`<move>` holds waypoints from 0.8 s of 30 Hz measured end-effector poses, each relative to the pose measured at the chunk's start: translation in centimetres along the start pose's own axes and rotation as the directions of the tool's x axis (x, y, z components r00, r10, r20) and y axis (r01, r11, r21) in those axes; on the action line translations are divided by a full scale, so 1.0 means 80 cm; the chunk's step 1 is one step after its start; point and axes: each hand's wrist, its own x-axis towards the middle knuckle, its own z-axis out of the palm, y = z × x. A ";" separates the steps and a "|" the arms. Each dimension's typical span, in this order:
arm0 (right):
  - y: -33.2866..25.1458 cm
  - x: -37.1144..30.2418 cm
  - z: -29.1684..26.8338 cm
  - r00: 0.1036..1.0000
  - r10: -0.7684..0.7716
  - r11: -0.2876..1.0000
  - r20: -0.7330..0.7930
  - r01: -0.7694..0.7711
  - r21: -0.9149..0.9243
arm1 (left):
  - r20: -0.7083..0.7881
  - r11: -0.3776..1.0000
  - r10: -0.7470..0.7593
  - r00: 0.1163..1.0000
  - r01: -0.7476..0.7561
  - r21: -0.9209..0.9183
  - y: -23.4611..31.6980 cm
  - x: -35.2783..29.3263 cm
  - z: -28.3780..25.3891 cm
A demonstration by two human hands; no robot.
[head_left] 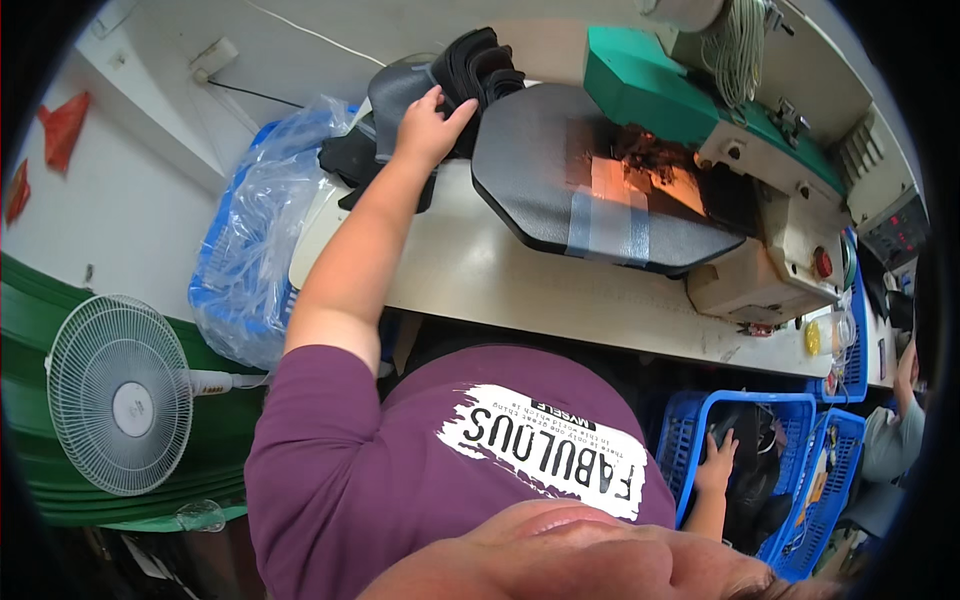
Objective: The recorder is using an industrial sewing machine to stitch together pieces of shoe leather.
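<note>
My left hand (430,125) reaches far across the pale worktable (480,275) to a stack of black and dark grey cut pieces (470,70) at its back edge. Its fingers curl over the top dark grey piece (395,100), with the thumb spread toward the black ones. My right hand (716,458) is down at the lower right inside a blue plastic basket (690,420). Its fingers lie spread on the dark pieces (750,480) in there, and I see nothing gripped in them.
A green and cream machine (740,130) with a black flat bed (560,170) fills the table's right. A blue crate lined with clear plastic (250,250) stands left of the table, a white fan (118,395) below it. More blue baskets (830,470) and another person's arm (905,380) are at right.
</note>
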 end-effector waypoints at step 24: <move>-0.301 0.063 -0.312 0.122 -0.728 0.409 -0.675 0.868 -0.283 | 0.250 0.553 0.815 0.524 -0.830 -0.064 0.162 -0.139 -0.127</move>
